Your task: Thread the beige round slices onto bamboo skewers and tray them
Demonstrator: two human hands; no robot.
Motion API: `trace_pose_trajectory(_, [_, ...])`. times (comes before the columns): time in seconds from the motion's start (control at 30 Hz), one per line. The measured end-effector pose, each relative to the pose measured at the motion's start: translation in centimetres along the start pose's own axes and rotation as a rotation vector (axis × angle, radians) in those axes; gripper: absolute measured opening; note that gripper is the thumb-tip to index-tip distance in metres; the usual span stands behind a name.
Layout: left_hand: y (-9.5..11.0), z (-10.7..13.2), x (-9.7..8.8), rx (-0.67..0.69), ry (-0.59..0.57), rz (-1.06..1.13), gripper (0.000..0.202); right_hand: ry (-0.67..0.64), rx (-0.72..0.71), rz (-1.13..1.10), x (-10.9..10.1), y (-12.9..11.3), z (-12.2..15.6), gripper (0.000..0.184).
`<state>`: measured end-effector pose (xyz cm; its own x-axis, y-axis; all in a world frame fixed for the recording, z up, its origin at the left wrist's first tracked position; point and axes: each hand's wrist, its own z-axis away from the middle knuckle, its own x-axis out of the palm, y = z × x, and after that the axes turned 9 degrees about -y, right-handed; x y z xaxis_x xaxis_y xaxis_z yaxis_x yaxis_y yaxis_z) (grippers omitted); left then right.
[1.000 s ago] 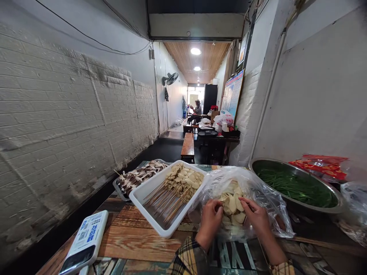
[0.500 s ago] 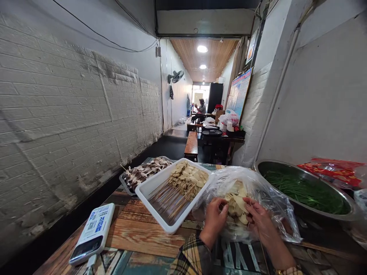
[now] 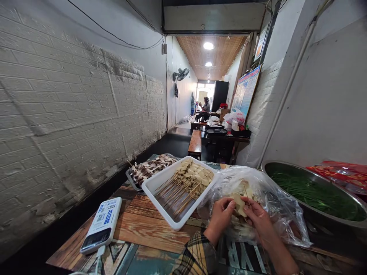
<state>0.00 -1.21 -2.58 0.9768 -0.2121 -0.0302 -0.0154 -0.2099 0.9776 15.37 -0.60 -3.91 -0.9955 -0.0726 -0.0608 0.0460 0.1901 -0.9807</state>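
Note:
My left hand (image 3: 220,217) pinches a flat pale food slice (image 3: 238,203) by its left edge, above an open clear plastic bag (image 3: 282,208). Close beside it, my right hand (image 3: 257,215) grips a thin wooden skewer (image 3: 246,191), its fingertips against the slice's right side. More pale slices (image 3: 243,225) lie in the bag under both hands, partly hidden by them. To the left, a white tray (image 3: 151,194) holds rows of skewered pale slices (image 3: 195,173), their bare sticks pointing toward me.
Behind the white tray, another tray holds dark-and-white skewered pieces (image 3: 151,168). A metal basin (image 3: 286,198) of green stalks stands right, by a red package (image 3: 338,173). A white power bank (image 3: 101,225) with a cable lies left. A bench (image 3: 195,142) and a seated person (image 3: 205,105) are beyond.
The left hand has moved in toward the right hand, and a single slice now stands raised between them. The camera view has turned slightly left.

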Motion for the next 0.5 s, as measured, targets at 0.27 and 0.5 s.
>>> trace_pose_trajectory(0.27, [0.00,-0.19,-0.10,-0.017,0.049,0.001,0.011,-0.125,0.096,-0.216,0.37,0.18,0.17,0.055])
trace_pose_trajectory(0.5, [-0.53,-0.43,-0.43,-0.012,0.108,0.011,0.009,-0.109,0.083,-0.236,0.43,-0.29,0.17,0.056])
